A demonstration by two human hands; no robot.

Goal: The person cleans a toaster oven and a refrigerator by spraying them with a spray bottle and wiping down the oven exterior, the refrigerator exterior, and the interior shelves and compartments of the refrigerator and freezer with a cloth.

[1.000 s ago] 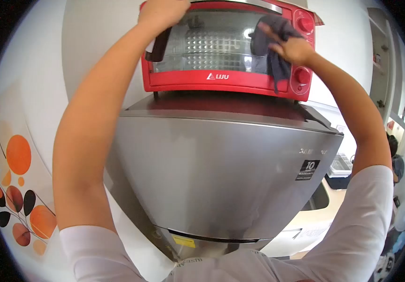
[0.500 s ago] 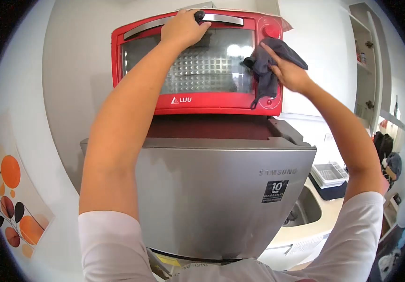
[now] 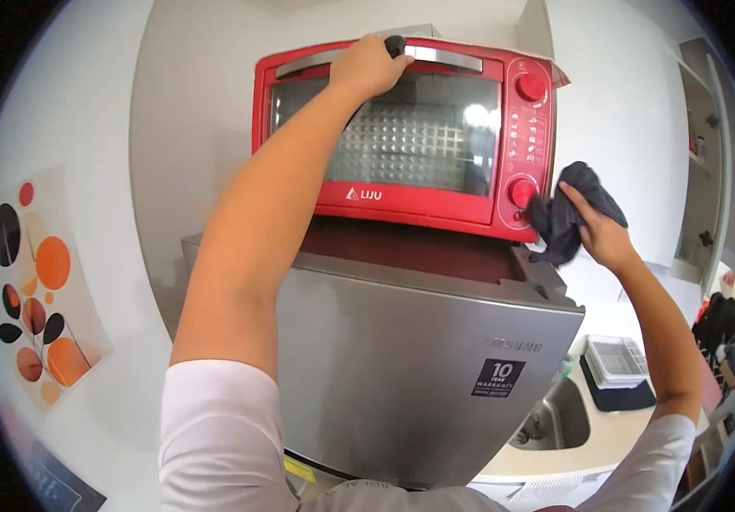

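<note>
The oven [image 3: 402, 136] is bright red (silver-handled); the dark cloth [image 3: 588, 192], crumpled.

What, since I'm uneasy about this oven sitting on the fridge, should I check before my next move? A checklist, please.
1. Oven door shut: ok.
2. Dark cloth held in the right hand: ok.
3. Dark object secure in the left hand: cannot tell; mostly hidden.
4. Cloth clear of the lower knob: cannot tell; they appear very close.
5. Oven firmly supported on the fridge: cannot tell; its underside is hidden.
</note>
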